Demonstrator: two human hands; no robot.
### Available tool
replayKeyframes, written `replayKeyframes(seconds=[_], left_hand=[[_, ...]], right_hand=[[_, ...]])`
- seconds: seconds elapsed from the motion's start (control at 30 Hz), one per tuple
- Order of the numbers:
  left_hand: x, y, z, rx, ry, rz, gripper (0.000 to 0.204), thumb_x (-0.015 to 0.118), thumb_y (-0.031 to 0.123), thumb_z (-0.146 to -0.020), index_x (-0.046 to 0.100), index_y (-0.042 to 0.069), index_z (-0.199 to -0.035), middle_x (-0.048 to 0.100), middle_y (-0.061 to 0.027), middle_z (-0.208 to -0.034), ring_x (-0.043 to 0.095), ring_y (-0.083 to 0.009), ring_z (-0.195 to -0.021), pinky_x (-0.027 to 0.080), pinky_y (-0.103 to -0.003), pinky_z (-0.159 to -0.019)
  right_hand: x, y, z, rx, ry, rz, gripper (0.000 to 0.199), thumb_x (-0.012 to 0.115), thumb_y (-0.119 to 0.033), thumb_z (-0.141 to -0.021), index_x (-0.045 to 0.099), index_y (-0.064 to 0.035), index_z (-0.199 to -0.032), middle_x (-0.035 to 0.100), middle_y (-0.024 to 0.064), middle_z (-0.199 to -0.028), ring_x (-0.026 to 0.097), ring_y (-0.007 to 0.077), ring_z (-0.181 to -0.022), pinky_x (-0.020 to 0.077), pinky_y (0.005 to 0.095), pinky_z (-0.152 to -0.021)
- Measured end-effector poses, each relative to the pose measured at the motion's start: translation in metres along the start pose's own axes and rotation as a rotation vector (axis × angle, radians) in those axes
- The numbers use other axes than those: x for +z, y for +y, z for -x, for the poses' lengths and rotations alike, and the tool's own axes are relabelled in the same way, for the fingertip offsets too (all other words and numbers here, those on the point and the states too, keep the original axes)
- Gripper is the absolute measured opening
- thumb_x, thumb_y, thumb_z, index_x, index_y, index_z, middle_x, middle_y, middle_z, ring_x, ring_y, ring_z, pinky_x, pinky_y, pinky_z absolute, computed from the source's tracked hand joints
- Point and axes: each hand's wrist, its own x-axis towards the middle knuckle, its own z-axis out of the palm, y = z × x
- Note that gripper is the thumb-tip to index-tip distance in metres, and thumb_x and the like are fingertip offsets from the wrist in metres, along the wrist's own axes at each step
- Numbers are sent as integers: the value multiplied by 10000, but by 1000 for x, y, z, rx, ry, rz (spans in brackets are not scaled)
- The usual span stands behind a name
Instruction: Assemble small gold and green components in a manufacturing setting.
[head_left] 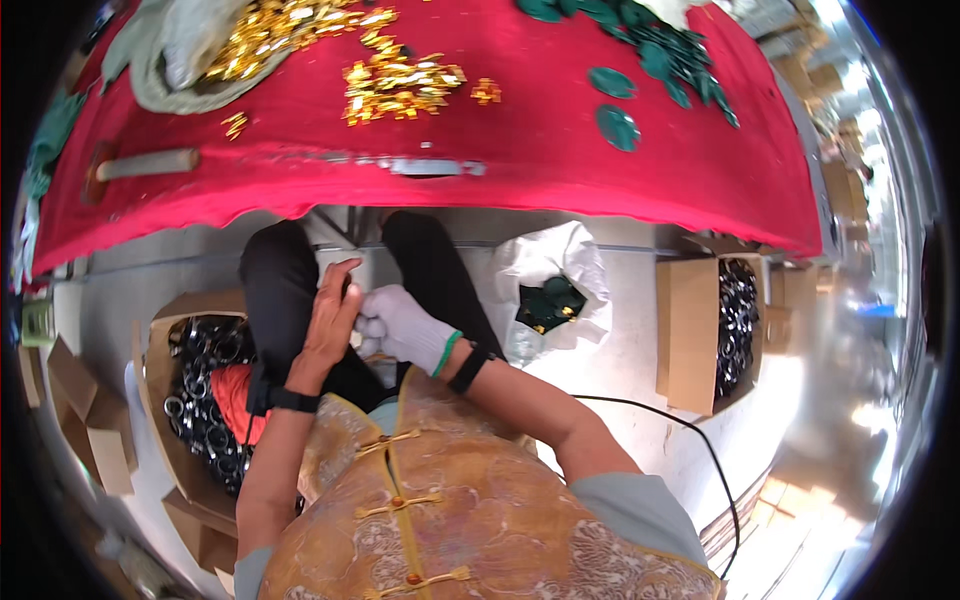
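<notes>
My bare left hand [330, 318] is raised over my lap, its fingers stretched out and slightly bent. Against its palm side is my right hand [402, 326], in a white knit glove with a green cuff. The gloved fingers are curled in, and whatever they may hold is hidden. A small pale patch shows just below the hands, too unclear to name. Both hands are between my knees, short of the table's front edge. Nearest on the right, a white plastic bag [595, 285] stands on the floor with dark green discs [550, 302] and bits of gold inside.
A red cloth [560, 175] covers the table ahead, with shiny gold pieces [400, 85], green discs [617, 127] and a grey cylindrical rod [150, 163] on it. Cardboard boxes of black and silver rings stand left [145, 365] and right [685, 330]. A black cable [690, 428] trails at right.
</notes>
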Motion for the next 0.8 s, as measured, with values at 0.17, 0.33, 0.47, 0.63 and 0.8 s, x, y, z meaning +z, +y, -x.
replayKeyframes(seconds=[0.17,0.33,0.47,0.63,0.8], left_hand=[[8,29,-4,41,-149,-70,520,486,374,-1036,527,-13,-1381,568,-189,-1147,576,-292,-1055,459,-398,-946],[21,-33,-6,-254,88,738,635,398,593,-1084,630,46,-1308,620,-56,-1021,597,-153,-896,527,-319,-771],[27,0,-12,-431,16,1029,610,423,576,-1078,591,41,-1319,664,-108,-1058,670,-224,-919,581,-413,-802],[13,6,-11,-494,-50,1313,366,581,292,-977,565,48,-1250,676,-210,-1175,673,-339,-1062,556,-563,-908],[4,22,-14,-460,-91,1475,321,615,202,-874,629,17,-1135,664,-238,-1231,641,-368,-1176,497,-666,-1025]], right_hand=[[-21,4,14,-101,21,100,259,600,-167,-965,573,-56,-732,500,22,-605,471,158,-460,468,359,-450],[-22,-24,52,-375,-12,541,257,597,-237,-1018,584,-26,-872,584,35,-699,583,142,-514,465,295,-443],[-62,-67,138,-726,385,1495,306,636,-299,-981,632,-24,-1115,680,206,-815,724,363,-812,564,462,-700],[-106,-151,216,-1247,904,1669,441,776,-190,-803,659,-15,-1190,653,168,-1026,661,377,-913,552,485,-815],[-105,-279,198,-1432,1134,1646,492,707,-226,-911,574,-22,-1338,606,205,-1270,577,422,-1176,499,491,-981]])
